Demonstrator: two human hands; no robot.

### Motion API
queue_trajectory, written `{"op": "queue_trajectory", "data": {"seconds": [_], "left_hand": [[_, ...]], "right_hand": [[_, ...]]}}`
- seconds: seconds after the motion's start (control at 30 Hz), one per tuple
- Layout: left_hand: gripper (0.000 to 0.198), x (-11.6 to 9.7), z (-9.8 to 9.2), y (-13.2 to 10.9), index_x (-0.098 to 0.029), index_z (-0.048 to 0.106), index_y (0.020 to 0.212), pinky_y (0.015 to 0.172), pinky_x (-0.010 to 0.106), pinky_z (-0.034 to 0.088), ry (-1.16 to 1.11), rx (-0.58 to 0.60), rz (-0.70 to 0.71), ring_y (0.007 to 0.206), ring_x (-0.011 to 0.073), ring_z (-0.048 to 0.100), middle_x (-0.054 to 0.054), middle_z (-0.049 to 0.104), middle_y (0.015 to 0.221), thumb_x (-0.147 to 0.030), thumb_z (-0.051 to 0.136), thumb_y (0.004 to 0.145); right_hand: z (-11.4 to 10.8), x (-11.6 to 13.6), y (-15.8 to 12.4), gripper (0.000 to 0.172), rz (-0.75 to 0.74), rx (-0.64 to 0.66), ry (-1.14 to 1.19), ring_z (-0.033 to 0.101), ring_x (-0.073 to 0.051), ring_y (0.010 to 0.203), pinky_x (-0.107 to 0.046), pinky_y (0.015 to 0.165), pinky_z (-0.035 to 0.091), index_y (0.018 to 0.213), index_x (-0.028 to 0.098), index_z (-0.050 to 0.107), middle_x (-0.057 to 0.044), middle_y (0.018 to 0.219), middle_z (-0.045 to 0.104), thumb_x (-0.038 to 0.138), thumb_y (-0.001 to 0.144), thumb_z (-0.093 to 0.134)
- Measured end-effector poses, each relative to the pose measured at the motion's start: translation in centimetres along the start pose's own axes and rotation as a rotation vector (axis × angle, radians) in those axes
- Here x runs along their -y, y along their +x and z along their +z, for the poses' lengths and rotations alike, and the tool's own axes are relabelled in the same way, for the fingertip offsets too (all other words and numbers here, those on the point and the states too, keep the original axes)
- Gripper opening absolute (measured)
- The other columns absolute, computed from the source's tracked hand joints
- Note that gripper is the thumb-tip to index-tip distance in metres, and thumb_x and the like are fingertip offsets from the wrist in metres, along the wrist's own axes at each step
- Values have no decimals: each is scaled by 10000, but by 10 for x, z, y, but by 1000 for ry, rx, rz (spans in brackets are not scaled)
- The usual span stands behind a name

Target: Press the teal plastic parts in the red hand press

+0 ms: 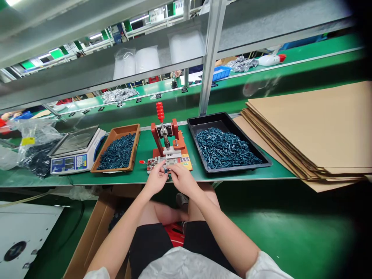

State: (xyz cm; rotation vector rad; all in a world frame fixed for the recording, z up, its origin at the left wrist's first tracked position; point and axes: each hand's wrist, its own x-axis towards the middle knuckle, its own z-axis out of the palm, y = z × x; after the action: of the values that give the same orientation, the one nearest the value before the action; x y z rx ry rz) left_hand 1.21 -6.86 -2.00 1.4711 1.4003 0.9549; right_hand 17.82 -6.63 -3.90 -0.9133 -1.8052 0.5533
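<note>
Head view: the left hand [156, 177] and right hand [182, 179] pinch something small at the red press [164, 133]. A brown tray [114, 152] sits beside it.

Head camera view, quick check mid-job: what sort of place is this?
Most likely a factory assembly line. A long green-topped workbench holds a red hand press, a digital weighing scale, and a black tray of small, dark, identical-looking parts.
</note>
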Motion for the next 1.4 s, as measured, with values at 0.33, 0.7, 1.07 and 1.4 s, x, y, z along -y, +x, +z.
{"op": "queue_trajectory", "data": {"seconds": [0.33, 0.7, 1.07, 1.4], "left_hand": [[139, -29, -18, 31, -175, 774, 917, 853, 307, 584, 461, -146, 105, 832, 187, 721, 69, 777, 960, -174, 639, 881], [146, -42, -30, 54, -206, 800, 895, 872, 321, 535, 701, 11, 107, 890, 229, 711, 66, 781, 962, -216, 655, 894], [267, -13, 3, 60, -176, 749, 1095, 1047, 451, 461, 806, -76, 205, 1180, 318, 598, 133, 704, 1206, -178, 539, 930], [337, -28, 0, 71, -187, 769, 1167, 1027, 463, 465, 974, 78, 151, 1195, 366, 606, 153, 711, 1221, -230, 537, 926]], "right_hand": [[-16, -50, -8, 203, 153, -262, 67, 719, -231, 886, -357, 806, 594, 957, 217, 759, -80, 959, 759, 259, 947, 560], [-11, -49, -10, 219, 218, -257, 101, 710, -238, 921, -376, 860, 586, 969, 213, 741, -88, 991, 762, 315, 950, 548], [-11, -48, -12, 235, 264, -224, 78, 711, -227, 853, -357, 823, 600, 1017, 187, 722, -104, 998, 758, 306, 941, 534], [-7, -55, -12, 281, 346, -234, 201, 738, -227, 826, -363, 803, 615, 1099, 189, 705, -91, 979, 761, 370, 931, 570]]}}
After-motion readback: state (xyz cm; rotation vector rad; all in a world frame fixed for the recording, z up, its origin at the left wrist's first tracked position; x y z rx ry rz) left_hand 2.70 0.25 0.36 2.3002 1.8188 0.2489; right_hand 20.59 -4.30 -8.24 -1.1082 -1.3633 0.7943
